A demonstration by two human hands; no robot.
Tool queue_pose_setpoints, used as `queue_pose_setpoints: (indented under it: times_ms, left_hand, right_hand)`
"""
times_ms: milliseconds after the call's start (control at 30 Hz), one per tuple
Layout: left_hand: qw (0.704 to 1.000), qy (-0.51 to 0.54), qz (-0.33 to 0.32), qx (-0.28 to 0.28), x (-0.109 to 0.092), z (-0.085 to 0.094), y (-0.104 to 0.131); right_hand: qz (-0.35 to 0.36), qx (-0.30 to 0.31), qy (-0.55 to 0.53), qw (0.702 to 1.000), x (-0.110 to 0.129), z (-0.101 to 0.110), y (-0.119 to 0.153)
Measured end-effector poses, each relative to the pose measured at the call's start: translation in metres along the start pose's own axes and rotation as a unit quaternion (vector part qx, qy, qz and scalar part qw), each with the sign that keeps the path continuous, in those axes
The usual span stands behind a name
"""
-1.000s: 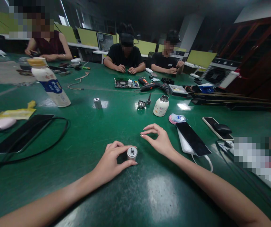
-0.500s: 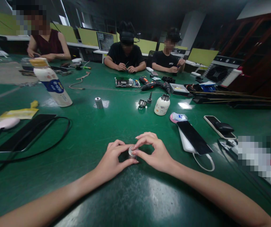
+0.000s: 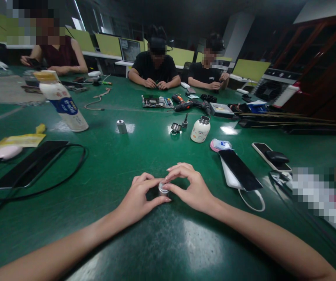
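Note:
A small silvery metal cylinder (image 3: 164, 190) stands upright on the green table (image 3: 144, 249), close in front of me. My left hand (image 3: 143, 196) grips its side between thumb and index finger. From the right, my right hand (image 3: 189, 186) pinches the cylinder's round top with thumb and fingertips. Farther off stands a similar grey cylinder (image 3: 121, 127). A cream bottle without its lid (image 3: 200, 130) is beyond my right hand, with a metal cap (image 3: 176, 128) and a small dark fitting (image 3: 184, 121) beside it.
At the left are a tilted milk bottle (image 3: 65, 105), a black tablet (image 3: 31, 166) and a looping black cable. To the right lie a phone on a white power bank (image 3: 239, 168) and a mouse (image 3: 276, 157). Drills (image 3: 185, 105), a circuit board (image 3: 157, 102) and several people are across the table.
The fingers of my right hand have shifted slightly at the cylinder's top; my left hand keeps its grip. At the far left, a person's hand has moved outward with a dark object.

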State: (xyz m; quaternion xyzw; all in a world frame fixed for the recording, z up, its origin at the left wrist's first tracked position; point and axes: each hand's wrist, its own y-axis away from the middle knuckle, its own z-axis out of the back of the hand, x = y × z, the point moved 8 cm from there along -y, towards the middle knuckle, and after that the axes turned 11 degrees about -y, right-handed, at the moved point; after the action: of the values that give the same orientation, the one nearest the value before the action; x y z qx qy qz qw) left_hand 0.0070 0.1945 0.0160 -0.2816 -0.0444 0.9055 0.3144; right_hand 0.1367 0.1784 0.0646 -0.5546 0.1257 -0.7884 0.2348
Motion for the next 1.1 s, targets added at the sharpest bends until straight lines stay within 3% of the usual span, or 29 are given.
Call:
queue_pose_setpoints:
  times_ms: [67,233,500,733,933,1000,1100]
  left_hand:
    - [1.000,0.001,-0.001,-0.001,0.000,0.000,0.000]
    - [1.000,0.001,0.001,0.002,0.000,0.000,0.000]
    - [1.000,0.003,0.000,0.004,0.001,0.000,0.000]
    - [1.000,-0.001,0.011,0.012,0.000,0.000,0.000]
    - [1.000,0.001,0.013,0.011,0.002,0.000,0.000]
    - [1.000,0.001,0.011,0.012,0.002,0.000,0.000]
    - [1.000,0.001,0.012,0.012,0.003,0.000,0.001]
  right_hand:
    - [0.006,0.000,0.004,1.000,0.001,0.000,0.000]
    - [-0.005,-0.103,0.014,0.995,0.003,0.021,0.000]
    - [0.007,-0.002,0.007,1.000,0.006,-0.003,0.002]
    - [-0.021,-0.087,0.007,0.996,-0.015,0.028,-0.009]
    - [-0.068,-0.019,0.077,0.995,-0.067,0.032,-0.015]
    - [-0.069,-0.032,0.062,0.995,-0.068,0.033,-0.015]
    - [-0.066,-0.067,0.004,0.996,-0.051,0.034,-0.015]
